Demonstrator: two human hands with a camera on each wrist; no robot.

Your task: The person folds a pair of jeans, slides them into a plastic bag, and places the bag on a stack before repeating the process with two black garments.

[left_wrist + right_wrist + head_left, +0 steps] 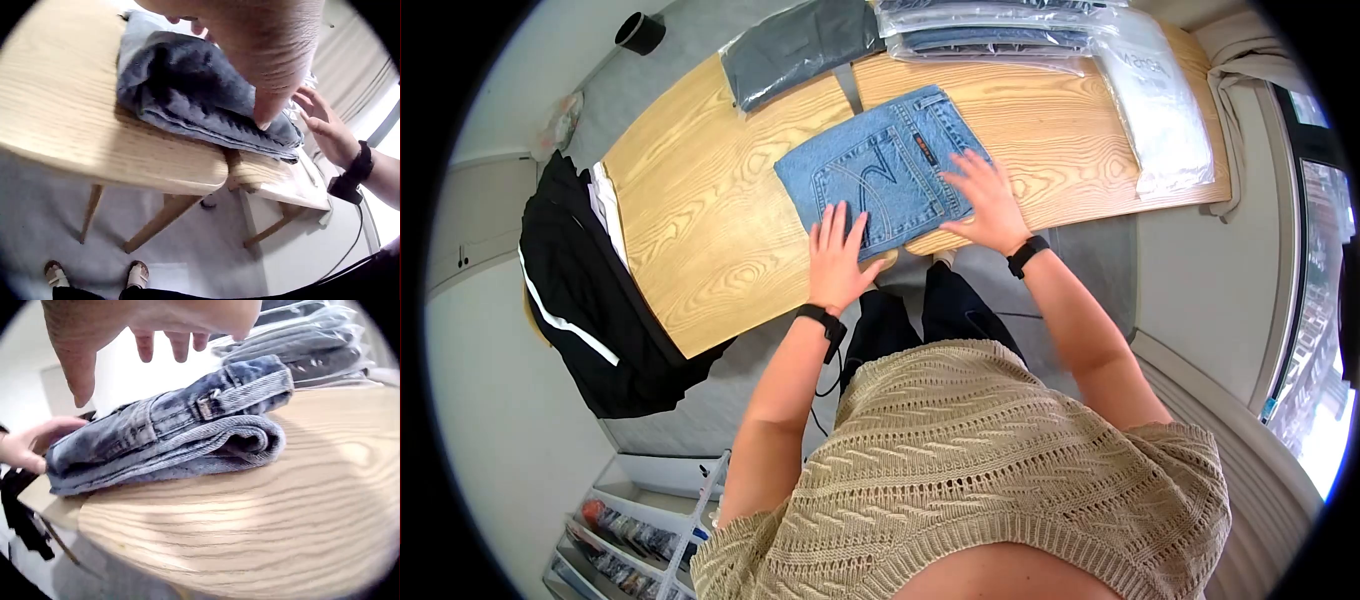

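A folded pair of blue jeans [890, 175] lies on the wooden table, back pocket up, with a dark label near the waistband. My left hand [838, 262] rests on its near left part with straight, spread fingers. Over the waistband end, my right hand [990, 205] has its fingers spread. In the right wrist view, that hand [153, 325] is raised above the jeans [162, 434], whose folded layers and belt loop show. The left wrist view shows the left thumb at the near side of the jeans [187, 81].
Dark clothing in clear plastic [805, 50] lies at the table's far edge, beside a stack of bagged garments [1000, 40]. A white plastic bag [1160, 120] is on the right. Black clothing [590, 290] hangs at the left end. Two tabletops [700, 220] meet under the jeans.
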